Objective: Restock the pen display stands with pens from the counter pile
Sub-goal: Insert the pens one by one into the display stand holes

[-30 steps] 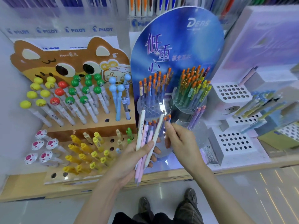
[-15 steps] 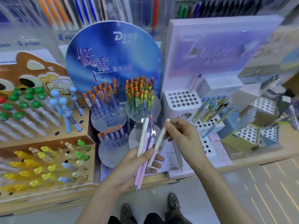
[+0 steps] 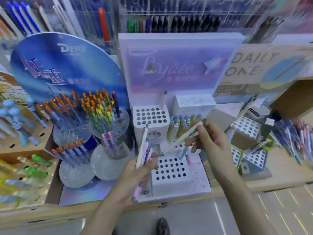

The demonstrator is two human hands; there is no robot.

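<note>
Pens of pale colours were held as a small bundle in the left hand, whose fingers were curled round the barrels. The bundle stood almost upright, clip ends up, in front of the lavender stand.

One cream pen was pinched near its upper end between the thumb and fingers of the right hand. This pen was tilted, with its tip pointed down and to the left, above the lower perforated block of the stand and near the left fingertips. Whether the tip touched anything could not be told.

Behind, an upper perforated block was seen with a single pink pen standing in a rear hole. Blue-capped pens were grouped just beside it.

To the left, orange-capped pens were stood in clear round holders before a blue oval board.

At the far right, more pens were seen on the wooden counter, too blurred to be described.
</note>
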